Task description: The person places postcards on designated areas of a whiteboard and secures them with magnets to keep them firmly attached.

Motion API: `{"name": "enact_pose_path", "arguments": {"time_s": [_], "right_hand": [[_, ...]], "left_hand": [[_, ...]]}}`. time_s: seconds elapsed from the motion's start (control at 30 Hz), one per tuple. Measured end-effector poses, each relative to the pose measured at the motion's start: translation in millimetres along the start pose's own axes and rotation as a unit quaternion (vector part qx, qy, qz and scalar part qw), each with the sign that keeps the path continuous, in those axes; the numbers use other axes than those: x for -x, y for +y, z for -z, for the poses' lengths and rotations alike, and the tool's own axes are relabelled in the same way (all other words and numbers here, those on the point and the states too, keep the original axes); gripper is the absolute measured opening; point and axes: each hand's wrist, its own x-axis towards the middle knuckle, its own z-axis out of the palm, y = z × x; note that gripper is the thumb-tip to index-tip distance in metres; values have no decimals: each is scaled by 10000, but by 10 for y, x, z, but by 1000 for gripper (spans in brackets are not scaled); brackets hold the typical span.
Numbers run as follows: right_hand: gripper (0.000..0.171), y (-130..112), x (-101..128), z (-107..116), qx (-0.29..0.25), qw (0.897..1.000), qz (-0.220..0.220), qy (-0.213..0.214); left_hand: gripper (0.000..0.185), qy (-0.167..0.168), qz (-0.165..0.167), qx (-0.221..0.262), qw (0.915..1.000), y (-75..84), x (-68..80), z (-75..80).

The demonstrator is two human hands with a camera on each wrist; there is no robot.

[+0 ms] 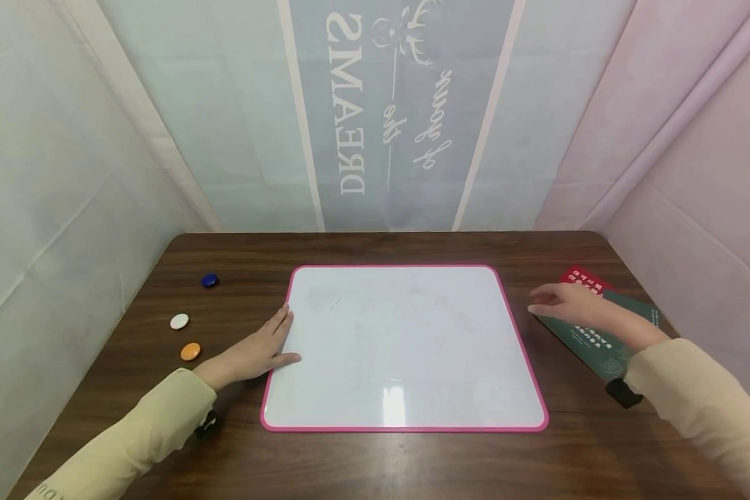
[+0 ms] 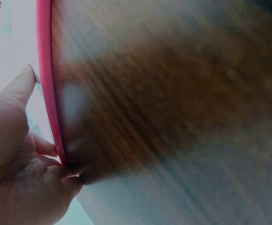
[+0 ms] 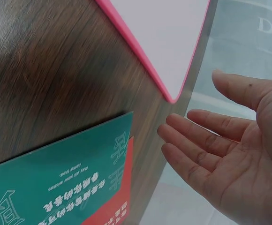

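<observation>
A whiteboard point(image 1: 406, 347) with a pink frame lies flat in the middle of the table. My left hand point(image 1: 256, 351) rests at its left edge, fingers extended and thumb on the white surface; the left wrist view shows its fingertips along the pink frame point(image 2: 46, 70). Off the board's right side, my right hand point(image 1: 575, 305) hovers over a green card point(image 1: 590, 354) and a red card point(image 1: 578, 274), overlapping them in the head view. In the right wrist view its fingers point(image 3: 192, 161) are loosely spread with nothing in them. The green card point(image 3: 79, 164) partly covers the red one.
Left of the board lie a blue round piece point(image 1: 209, 280), a white one point(image 1: 179, 321) and an orange one point(image 1: 190, 351). The dark wooden table point(image 1: 400, 462) ends at a hanging cloth point(image 1: 237, 139) behind, with cloth walls on both sides.
</observation>
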Motion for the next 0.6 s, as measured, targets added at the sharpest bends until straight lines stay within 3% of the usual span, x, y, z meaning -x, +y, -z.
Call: {"name": "enact_pose_path", "arguments": {"time_s": [0.37, 0.6], "right_hand": [[50, 181, 62, 66, 62, 9999, -106, 30], [57, 364, 68, 100, 286, 9984, -489, -12]], "left_hand": [[85, 109, -152, -48, 9998, -27, -8, -33], [85, 87, -120, -22, 9999, -15, 1, -20]]}}
